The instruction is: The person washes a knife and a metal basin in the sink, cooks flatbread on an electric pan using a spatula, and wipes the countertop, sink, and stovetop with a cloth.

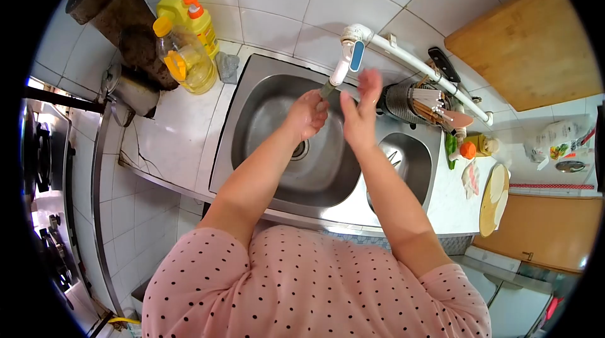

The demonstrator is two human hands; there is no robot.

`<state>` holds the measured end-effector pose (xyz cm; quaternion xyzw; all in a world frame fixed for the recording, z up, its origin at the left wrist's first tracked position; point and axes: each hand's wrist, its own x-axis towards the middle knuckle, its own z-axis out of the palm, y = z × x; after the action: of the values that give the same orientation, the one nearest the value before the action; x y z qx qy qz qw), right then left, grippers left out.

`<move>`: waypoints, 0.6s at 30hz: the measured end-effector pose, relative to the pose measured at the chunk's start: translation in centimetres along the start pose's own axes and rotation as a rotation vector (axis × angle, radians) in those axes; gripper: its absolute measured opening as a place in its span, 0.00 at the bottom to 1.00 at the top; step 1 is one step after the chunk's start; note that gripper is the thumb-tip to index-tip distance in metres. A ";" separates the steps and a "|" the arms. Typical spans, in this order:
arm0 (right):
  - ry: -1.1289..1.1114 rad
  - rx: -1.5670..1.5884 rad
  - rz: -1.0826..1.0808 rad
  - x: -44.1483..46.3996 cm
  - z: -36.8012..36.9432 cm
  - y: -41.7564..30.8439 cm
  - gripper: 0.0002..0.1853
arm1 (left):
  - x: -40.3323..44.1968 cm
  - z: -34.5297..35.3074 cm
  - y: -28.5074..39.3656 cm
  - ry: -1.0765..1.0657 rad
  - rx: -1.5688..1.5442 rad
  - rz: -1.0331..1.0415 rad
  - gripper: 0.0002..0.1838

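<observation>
My left hand (307,114) is at the tap's spout (328,89), over the large steel basin (265,149), with its fingers curled; whether it holds anything is hidden. To the right of the spout, my right hand (362,111) is raised with thumb and fingers apart and nothing in it. The white tap (343,64) has a blue-faced handle and comes off a white wall pipe. Both forearms reach across the sink.
Left of the sink stand an oil bottle (189,64), a yellow spray bottle (203,26) and a metal pot (129,89). On the right are a utensil holder (400,102), a small basin (409,161), green peppers (451,148) and a round board (491,202). A stove (53,212) is far left.
</observation>
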<state>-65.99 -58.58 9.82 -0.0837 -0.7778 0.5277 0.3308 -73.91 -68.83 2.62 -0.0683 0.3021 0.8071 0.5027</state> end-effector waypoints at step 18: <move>-0.131 -0.015 0.574 -7.2 3.3 4.6 0.26 | -2.5 1.3 -4.6 0.244 0.192 0.235 0.14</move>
<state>-63.45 -62.60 2.01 -0.2685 -0.7460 0.5983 0.1162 -68.49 -68.62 2.82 -0.0818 0.4425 0.8133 0.3688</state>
